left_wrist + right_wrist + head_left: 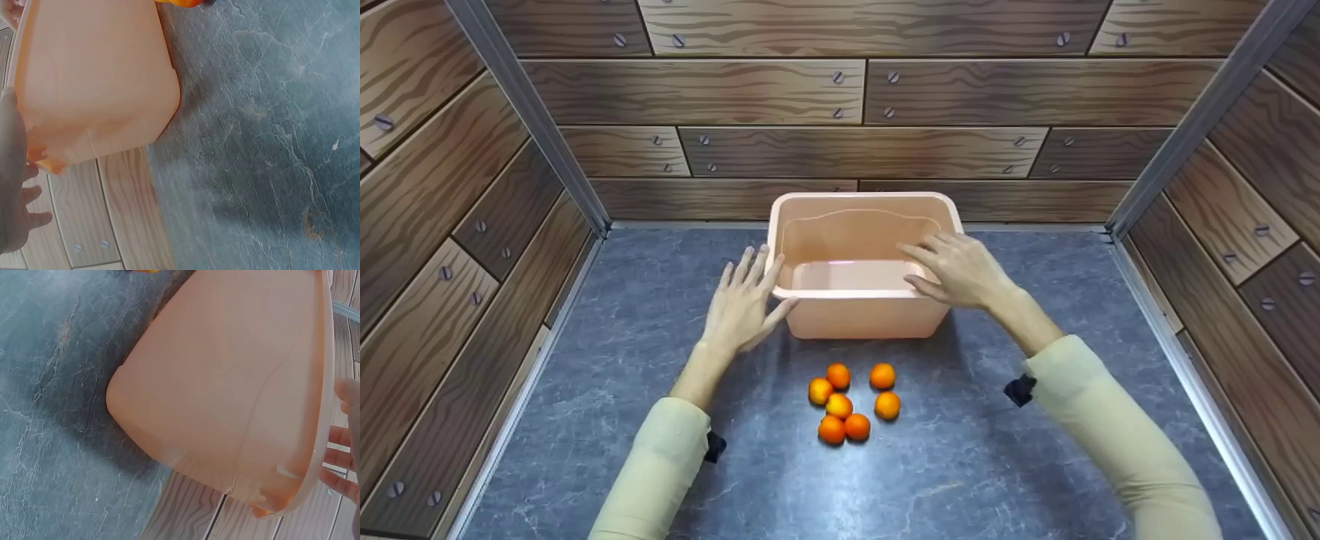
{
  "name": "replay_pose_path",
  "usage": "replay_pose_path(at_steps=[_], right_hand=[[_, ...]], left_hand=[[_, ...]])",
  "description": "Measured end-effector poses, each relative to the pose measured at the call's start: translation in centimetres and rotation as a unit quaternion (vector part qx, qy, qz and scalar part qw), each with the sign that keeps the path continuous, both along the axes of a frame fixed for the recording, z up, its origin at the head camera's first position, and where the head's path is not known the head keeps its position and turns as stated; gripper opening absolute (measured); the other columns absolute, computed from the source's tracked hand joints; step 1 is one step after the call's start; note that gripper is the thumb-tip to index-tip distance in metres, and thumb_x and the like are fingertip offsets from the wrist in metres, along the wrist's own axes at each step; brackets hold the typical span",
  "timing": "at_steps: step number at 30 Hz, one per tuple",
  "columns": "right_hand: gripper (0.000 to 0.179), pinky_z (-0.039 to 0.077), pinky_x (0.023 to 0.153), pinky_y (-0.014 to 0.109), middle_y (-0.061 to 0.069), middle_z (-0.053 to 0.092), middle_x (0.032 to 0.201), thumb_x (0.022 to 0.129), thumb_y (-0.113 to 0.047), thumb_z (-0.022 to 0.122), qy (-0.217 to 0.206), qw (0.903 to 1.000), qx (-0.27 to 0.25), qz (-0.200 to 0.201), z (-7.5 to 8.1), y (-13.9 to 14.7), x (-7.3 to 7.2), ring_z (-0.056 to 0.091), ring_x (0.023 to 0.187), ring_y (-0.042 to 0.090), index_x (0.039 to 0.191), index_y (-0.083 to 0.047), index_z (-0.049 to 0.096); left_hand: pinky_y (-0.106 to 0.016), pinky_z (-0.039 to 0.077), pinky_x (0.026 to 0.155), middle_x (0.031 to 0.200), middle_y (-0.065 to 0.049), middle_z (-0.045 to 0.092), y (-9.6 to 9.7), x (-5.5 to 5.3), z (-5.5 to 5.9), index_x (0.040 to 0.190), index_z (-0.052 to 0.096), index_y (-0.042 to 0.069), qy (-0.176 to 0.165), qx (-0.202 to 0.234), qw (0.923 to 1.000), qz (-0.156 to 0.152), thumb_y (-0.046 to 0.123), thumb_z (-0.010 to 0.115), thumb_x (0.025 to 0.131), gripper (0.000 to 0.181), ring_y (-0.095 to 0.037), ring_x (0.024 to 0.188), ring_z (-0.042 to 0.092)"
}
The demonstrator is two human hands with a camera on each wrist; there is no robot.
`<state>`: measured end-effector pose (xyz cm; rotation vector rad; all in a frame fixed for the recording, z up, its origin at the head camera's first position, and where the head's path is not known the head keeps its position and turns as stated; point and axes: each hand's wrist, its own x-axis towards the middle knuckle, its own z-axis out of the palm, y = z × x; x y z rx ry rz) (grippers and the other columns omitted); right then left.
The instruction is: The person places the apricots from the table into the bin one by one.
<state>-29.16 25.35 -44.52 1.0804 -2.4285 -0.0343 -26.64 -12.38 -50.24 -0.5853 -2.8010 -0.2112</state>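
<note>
The left hand (739, 306) is spread with fingers nearly straight at the left side of the tub (866, 319); the right hand (964, 268) reaches over its right side, fingers apart and gently bent. I see neither gripping anything, and whether they touch the tub I cannot tell. One hand at each end would, I judge, steady it evenly. The tub stands upright, mouth upward. Just in front of it lie seven oranges (838, 406), five bunched together and two to their right; so near the tub, they seem placed for easy reach of both hands. Under the tub I see the dark marbled surface (622, 300), and close behind it the plank-patterned wall (870, 154), which might serve as a backstop.
</note>
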Motion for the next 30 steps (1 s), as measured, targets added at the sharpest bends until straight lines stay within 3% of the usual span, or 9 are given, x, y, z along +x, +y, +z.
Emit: replay_pose_path(at_steps=[7, 16, 30], right_hand=[[0.052, 0.063, 0.081, 0.048, 0.012, 0.076, 0.114, 0.098, -0.043, 0.071, 0.018, 0.9997, -0.001, 0.018, 0.1, 0.0, 1.0, 0.073, 0.098, 0.032, 0.141, -0.015, 0.067], [0.056, 0.062, 0.078, 0.043, 0.009, 0.076, 0.11, 0.093, -0.041, 0.077, 0.06, 0.9959, -0.019, 0.066, 0.1, 0.0, 2.6, 0.071, 0.09, 0.028, 0.141, -0.015, 0.067], [0.057, 0.063, 0.085, 0.043, 0.006, 0.075, 0.119, 0.091, -0.043, 0.078, 0.062, 0.9922, -0.002, 0.108, -0.6, -0.9, 5.6, 0.07, 0.105, 0.028, 0.14, -0.017, 0.066]], left_hand=[[-0.064, 0.033, 0.126, 0.172, -0.015, 0.035, 0.0, -0.1, 0.0, 0.165, 0.037, 0.018, 0.002, -0.003, 1.0, 0.0, 0.067, 0.044, 0.103, 0.08, -0.039, 0.161, 0.032], [-0.064, 0.033, 0.127, 0.173, -0.015, 0.033, 0.0, -0.1, 0.0, 0.167, 0.033, 0.02, -0.008, -0.007, 0.9999, 0.004, 0.068, 0.043, 0.104, 0.08, -0.039, 0.162, 0.03], [-0.064, 0.034, 0.126, 0.172, -0.016, 0.035, 0.0, -0.1, 0.0, 0.165, 0.037, 0.018, 0.003, 0.002, 1.0, -0.001, 0.066, 0.046, 0.103, 0.079, -0.04, 0.161, 0.032]])
